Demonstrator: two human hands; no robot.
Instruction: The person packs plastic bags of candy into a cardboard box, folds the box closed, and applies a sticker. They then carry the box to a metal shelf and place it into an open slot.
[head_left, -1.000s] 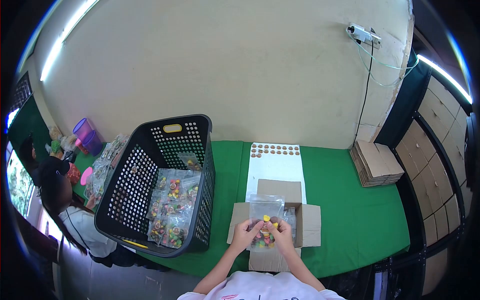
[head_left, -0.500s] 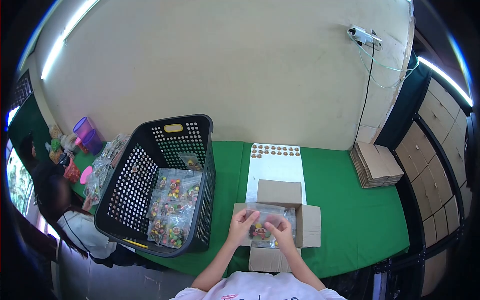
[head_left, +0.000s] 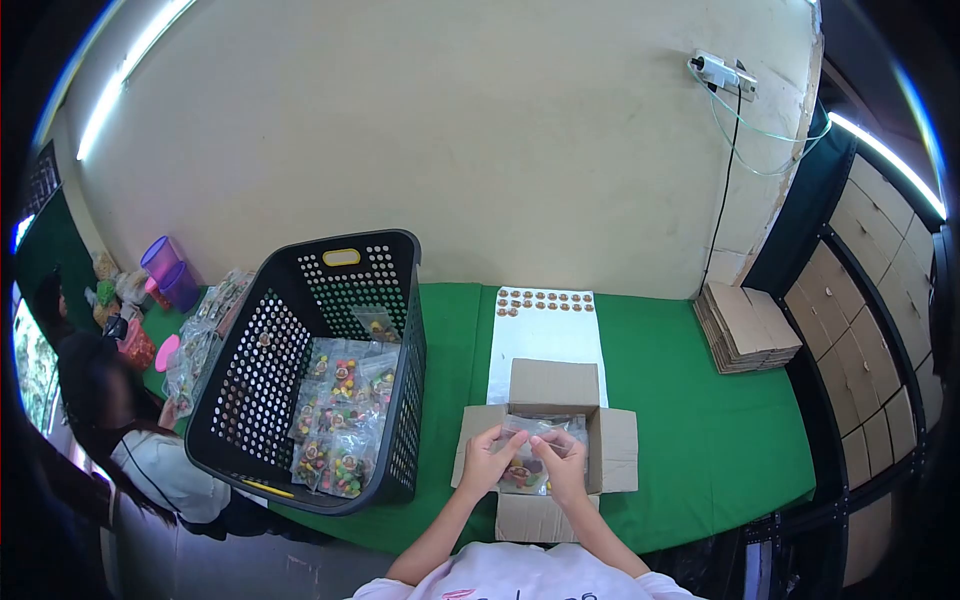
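Observation:
Between my two hands is a clear plastic bag of colourful sweets (head_left: 522, 474), held above an open cardboard box (head_left: 555, 382). My left hand (head_left: 485, 463) pinches the bag's upper edge on the left. Close beside it, my right hand (head_left: 564, 464) pinches the same edge, thumbs near each other. The box has its flaps folded outward, and other clear bags show partly inside it, mostly hidden by my hands and the held bag.
A black perforated basket (head_left: 403, 400) with several sweet bags (head_left: 345, 420) stands left. Behind the box lies a white sheet with round stickers (head_left: 545, 340). Flattened cardboard boxes (head_left: 748, 330) are stacked right on the green cloth (head_left: 690, 440). A co-worker (head_left: 170, 470) sits far left.
My hands have come closer together along the bag's top edge, and the bag sits slightly lower over the box. The whole view has shifted a little.

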